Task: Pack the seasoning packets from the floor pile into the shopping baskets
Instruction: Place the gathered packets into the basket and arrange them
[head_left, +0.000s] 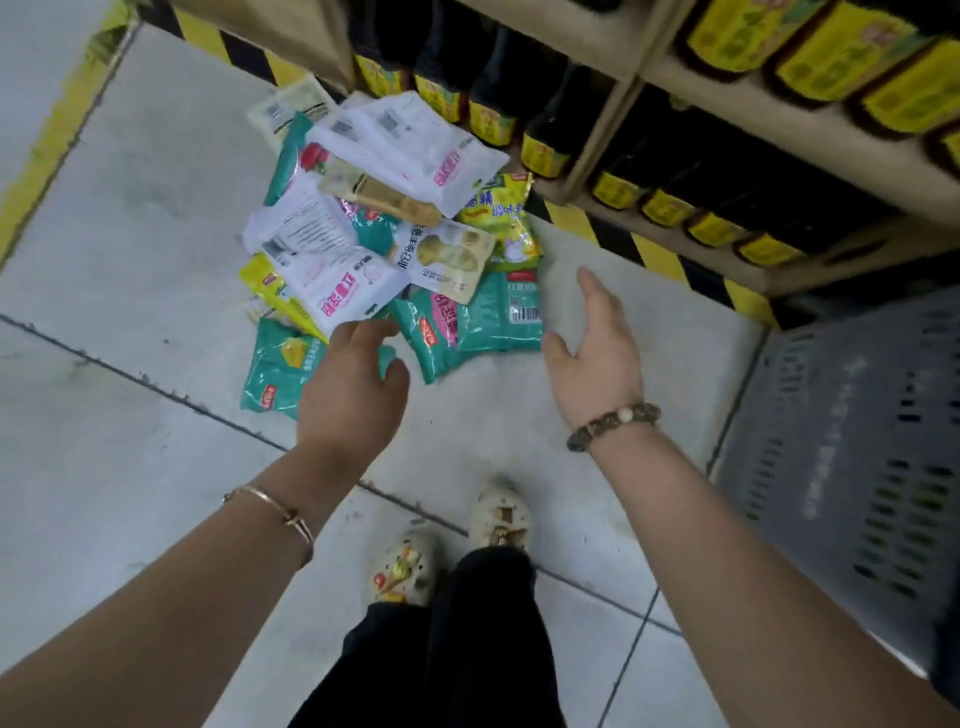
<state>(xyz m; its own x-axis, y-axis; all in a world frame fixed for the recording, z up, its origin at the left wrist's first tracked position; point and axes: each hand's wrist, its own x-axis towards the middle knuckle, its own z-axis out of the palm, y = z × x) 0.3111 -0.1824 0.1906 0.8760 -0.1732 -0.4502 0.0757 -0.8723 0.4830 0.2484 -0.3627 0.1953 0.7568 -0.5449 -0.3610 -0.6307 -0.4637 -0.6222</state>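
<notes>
- Loose pile of teal, white and yellow plastic seasoning packets (384, 223) lies on the pale tiled floor (130, 234), at the foot of the wooden shelf of dark yellow-labelled bottles (675, 171).
- My left grip (353, 384) is over the pile's near edge, fingers bent down. Can't tell if it's grasping a packet.
- My right grip (592, 353) is released, palm turned in at the pile's right edge, probably to corral packets.
- Grey perforated plastic shopping basket (857, 441) sits near right, so it's a short carry.
</notes>
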